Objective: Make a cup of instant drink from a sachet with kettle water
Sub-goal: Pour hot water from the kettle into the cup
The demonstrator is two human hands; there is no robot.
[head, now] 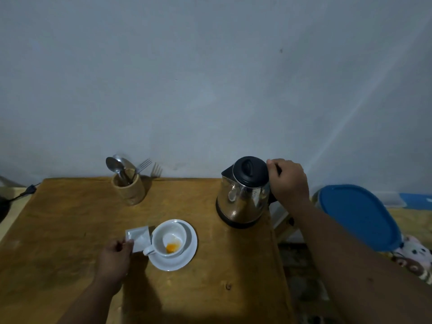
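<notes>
left hand (114, 256): 7 o'clock from the cup, fingers (128, 242) pinching the near edge of the sachet
sachet (138, 237): white, flat on the worktop, touching the saucer's left rim, at 9 o'clock from the cup
cup (169, 238): white, upright on the saucer, handle pointing to 8 o'clock, orange powder (171, 247) in a small heap at the bottom, no water seen
saucer (187, 256): white, round, mid worktop, under the cup
worktop (70, 242): brown wood, edge runs down the right side
right hand (288, 181): 3 o'clock side of the kettle, fingers curled tight around the kettle handle, handle mostly hidden by the hand
kettle (243, 195): shiny steel body, black lid shut, spout to the left, upright on its black base, at 1 o'clock from the cup, well apart
holder (129, 188): wooden cup at 11 o'clock from the cup, near the far edge, holds spoons (113, 164) and a fork (143, 165)
blue lid (357, 216): off the worktop, at 3 o'clock from the kettle, on a container
wall (210, 78): plain grey, behind everything
</notes>
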